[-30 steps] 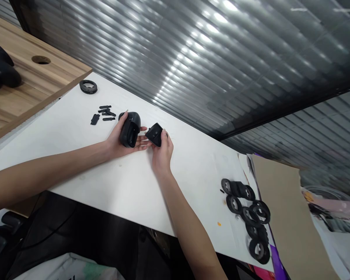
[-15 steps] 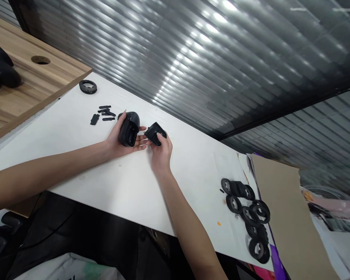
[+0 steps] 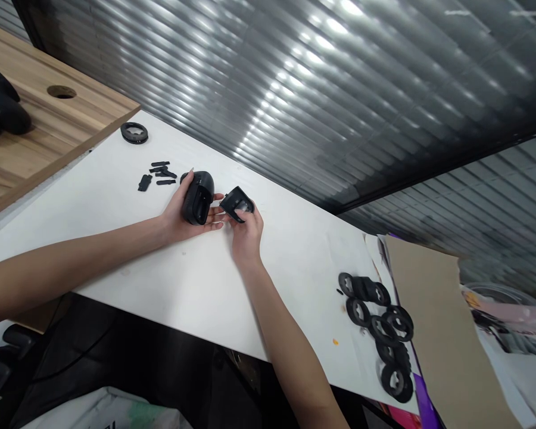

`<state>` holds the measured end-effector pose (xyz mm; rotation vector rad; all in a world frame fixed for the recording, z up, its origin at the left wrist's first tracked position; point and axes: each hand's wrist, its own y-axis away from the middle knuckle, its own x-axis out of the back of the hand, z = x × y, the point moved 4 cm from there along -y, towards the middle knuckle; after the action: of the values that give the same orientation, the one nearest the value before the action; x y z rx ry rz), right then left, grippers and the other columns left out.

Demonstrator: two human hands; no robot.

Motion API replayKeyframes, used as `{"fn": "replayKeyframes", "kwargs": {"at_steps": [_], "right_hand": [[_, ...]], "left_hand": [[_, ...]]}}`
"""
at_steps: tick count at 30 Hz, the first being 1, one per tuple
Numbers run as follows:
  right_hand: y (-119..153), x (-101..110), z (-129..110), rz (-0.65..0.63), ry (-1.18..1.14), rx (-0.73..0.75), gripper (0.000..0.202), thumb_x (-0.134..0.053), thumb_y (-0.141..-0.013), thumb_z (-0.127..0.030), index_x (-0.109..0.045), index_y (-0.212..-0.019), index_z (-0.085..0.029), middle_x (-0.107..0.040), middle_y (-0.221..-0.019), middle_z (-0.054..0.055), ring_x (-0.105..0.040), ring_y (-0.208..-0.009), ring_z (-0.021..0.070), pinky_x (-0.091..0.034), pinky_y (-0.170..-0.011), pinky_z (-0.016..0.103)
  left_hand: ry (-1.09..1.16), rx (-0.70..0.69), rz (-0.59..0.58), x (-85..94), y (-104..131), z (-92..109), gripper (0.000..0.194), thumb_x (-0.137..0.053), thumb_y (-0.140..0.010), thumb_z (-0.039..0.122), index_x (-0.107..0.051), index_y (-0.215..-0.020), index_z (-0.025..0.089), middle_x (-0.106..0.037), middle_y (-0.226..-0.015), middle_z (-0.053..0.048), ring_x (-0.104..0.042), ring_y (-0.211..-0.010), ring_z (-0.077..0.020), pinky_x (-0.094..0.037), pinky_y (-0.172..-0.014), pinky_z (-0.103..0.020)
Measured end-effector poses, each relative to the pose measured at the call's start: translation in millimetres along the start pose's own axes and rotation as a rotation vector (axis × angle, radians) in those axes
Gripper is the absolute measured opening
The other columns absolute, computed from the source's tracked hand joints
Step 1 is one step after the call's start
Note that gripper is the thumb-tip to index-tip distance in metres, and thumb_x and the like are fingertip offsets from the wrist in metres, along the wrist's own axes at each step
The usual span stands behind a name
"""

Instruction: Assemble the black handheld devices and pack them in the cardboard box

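Note:
My left hand (image 3: 178, 211) grips a rounded black plastic housing (image 3: 199, 199), thumb over its top and fingers reaching out beneath. A dark hollow shows in the housing's near side. In my right hand (image 3: 249, 233) is a smaller black plastic cover (image 3: 237, 204), pinched with the thumb on its face. The two pieces are apart, with a narrow gap between them, above the white table. Left of the housing lie several thin black strips (image 3: 163, 171) and a small flat black piece (image 3: 145, 182).
A black ring (image 3: 134, 133) rests near the wooden board (image 3: 71, 128) at left. Several black rings and ribbed parts (image 3: 386, 330) cluster at the white table's (image 3: 196, 274) right end, beside brown cardboard (image 3: 446, 322). Corrugated metal (image 3: 259, 95) rises behind the table.
My right thumb has slid down the cover's face, so more of that face shows. The housing and my left hand stay almost where they were.

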<state>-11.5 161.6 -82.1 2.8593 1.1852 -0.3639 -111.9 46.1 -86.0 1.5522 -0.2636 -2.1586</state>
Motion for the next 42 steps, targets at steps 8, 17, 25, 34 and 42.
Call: {"fn": "replayKeyframes", "kwargs": {"at_steps": [8, 17, 25, 34, 42], "right_hand": [[0, -1, 0, -0.021, 0.023, 0.011, 0.019, -0.067, -0.077, -0.034, -0.069, -0.093, -0.025, -0.083, -0.096, 0.004, -0.069, -0.072, 0.0215, -0.064, -0.080, 0.042], [-2, 0, 3, 0.028, -0.025, -0.003, 0.023, -0.069, -0.088, -0.046, -0.070, -0.094, -0.024, -0.079, -0.091, 0.004, -0.073, -0.080, 0.0226, -0.061, -0.074, 0.036], [-1, 2, 3, 0.057, -0.040, -0.044, 0.026, -0.076, -0.085, -0.048, -0.074, -0.091, -0.022, -0.081, -0.092, 0.005, -0.077, -0.091, 0.0247, -0.064, -0.080, 0.036], [6, -3, -7, 0.045, -0.049, -0.055, 0.021, -0.078, -0.082, -0.043, -0.074, -0.078, -0.023, -0.080, -0.089, 0.003, -0.077, -0.093, 0.0241, -0.062, -0.089, 0.036], [8, -2, -7, -0.008, 0.069, -0.032, 0.022, -0.078, -0.079, -0.043, -0.069, -0.071, -0.024, -0.071, -0.075, 0.000, -0.068, -0.077, 0.0209, -0.055, -0.079, 0.035]], "left_hand": [[0.008, 0.012, -0.008, -0.2, 1, 0, 0.081, -0.051, -0.098, 0.091, -0.071, -0.127, 0.017, -0.080, -0.105, -0.021, -0.080, -0.104, -0.0375, -0.066, -0.083, -0.044], [0.020, 0.015, 0.035, -5.0, 3, 1, 0.082, -0.045, -0.102, 0.089, -0.072, -0.126, 0.015, -0.080, -0.109, -0.022, -0.081, -0.102, -0.0367, -0.065, -0.078, -0.042], [0.028, 0.011, 0.030, -5.4, 4, 1, 0.082, -0.046, -0.101, 0.090, -0.073, -0.124, 0.015, -0.080, -0.104, -0.020, -0.080, -0.095, -0.0340, -0.065, -0.076, -0.040], [0.060, 0.019, 0.053, -7.6, 7, 1, 0.078, -0.046, -0.105, 0.086, -0.073, -0.117, 0.014, -0.075, -0.092, -0.017, -0.079, -0.090, -0.0320, -0.066, -0.074, -0.040], [0.090, 0.003, 0.099, -8.9, 9, 1, 0.074, -0.049, -0.106, 0.082, -0.074, -0.120, 0.014, -0.075, -0.100, -0.019, -0.079, -0.102, -0.0356, -0.068, -0.091, -0.050]]}}
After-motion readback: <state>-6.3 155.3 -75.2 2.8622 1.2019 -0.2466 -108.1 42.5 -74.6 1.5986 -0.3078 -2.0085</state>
